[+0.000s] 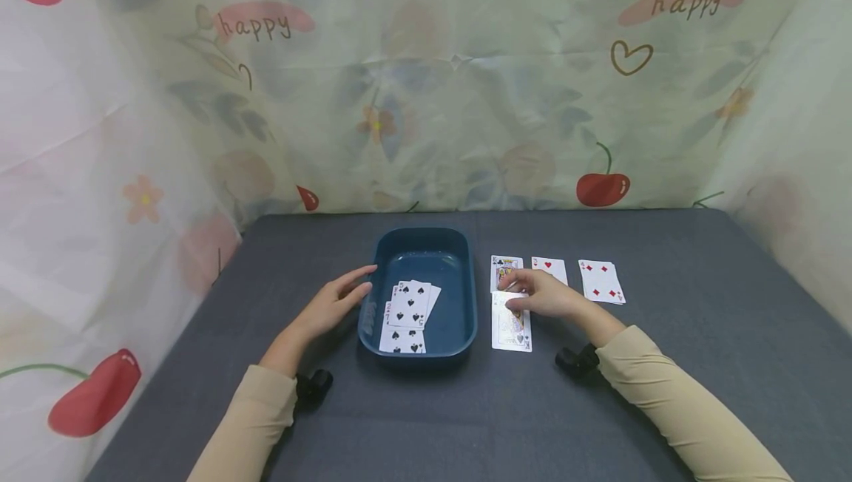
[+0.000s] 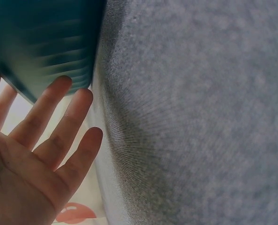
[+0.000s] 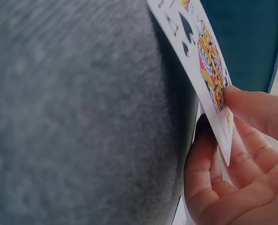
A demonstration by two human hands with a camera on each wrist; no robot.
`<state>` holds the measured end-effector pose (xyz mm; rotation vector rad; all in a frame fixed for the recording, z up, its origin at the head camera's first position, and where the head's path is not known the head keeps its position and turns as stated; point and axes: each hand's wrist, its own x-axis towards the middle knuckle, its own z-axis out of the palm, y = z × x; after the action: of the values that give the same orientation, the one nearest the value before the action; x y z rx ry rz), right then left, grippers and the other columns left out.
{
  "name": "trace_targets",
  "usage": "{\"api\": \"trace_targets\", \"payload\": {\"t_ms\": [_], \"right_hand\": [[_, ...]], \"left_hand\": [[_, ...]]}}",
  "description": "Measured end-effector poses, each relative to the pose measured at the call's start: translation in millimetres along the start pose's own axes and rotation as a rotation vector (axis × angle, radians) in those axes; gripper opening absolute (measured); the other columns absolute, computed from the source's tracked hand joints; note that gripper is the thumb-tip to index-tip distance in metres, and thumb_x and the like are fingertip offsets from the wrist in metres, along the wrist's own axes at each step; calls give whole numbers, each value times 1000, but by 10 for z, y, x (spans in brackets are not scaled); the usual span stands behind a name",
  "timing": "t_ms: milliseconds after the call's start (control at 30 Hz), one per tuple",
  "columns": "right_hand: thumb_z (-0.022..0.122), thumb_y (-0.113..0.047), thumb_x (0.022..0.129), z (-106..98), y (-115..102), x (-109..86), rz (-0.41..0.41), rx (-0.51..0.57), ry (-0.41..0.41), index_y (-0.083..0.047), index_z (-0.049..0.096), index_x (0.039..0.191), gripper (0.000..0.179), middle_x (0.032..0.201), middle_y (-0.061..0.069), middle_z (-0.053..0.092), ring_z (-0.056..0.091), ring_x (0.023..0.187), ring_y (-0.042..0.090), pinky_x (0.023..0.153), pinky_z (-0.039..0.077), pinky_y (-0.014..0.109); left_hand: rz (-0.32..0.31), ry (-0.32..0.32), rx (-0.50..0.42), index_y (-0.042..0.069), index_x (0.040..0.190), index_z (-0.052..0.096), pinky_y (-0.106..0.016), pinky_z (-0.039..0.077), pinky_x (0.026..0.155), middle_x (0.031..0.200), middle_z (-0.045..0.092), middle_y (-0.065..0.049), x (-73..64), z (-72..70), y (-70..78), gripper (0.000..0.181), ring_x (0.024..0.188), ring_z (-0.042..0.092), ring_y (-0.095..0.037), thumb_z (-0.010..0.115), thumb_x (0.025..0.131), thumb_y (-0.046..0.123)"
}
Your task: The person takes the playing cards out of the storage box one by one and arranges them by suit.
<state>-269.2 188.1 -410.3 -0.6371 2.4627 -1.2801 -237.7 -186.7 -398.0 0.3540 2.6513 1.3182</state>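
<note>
In the head view, my right hand pinches a spade face card by its far end, to the right of the blue tray. The right wrist view shows the thumb on the card's face and fingers beneath it, the card tilted off the grey cloth. Just beyond, partly covered by my fingers, lies a club face card. My left hand is at the tray's left side, fingers extended toward its wall; whether they touch it I cannot tell. Several spade cards lie overlapped inside the tray.
A heart card, partly behind my right hand, and a four of diamonds on another card lie farther right. Dark grey cloth covers the table. A patterned curtain stands behind it and at both sides.
</note>
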Motion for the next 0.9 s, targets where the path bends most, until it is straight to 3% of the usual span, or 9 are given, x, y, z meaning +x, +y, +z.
{"api": "trace_targets", "payload": {"t_ms": [167,567,900], "right_hand": [[69,-4,80,-4,27,1,3,-41,12,2,58,106,30,96,18,67,58,80,10,67,47,22],[68,-5,81,-29,-3,7,-45,-87,91,7,59,108,30,99,21,65,60,86,16,74,49,21],[66,-10,85,-72,-237,45,-55,-87,105,5,59,111,30,100,18,66,63,88,20,80,52,28]], "left_hand": [[6,2,6,24,143,38,-52,41,102,147,39,-15,32,-3,-63,47,119,55,-34,46,98,34],[6,2,-4,22,144,36,-52,41,101,148,38,-15,11,-7,-27,48,119,55,-35,46,98,32],[15,16,24,26,143,38,-52,43,100,147,39,-15,32,7,-68,48,118,55,-34,46,97,39]]}}
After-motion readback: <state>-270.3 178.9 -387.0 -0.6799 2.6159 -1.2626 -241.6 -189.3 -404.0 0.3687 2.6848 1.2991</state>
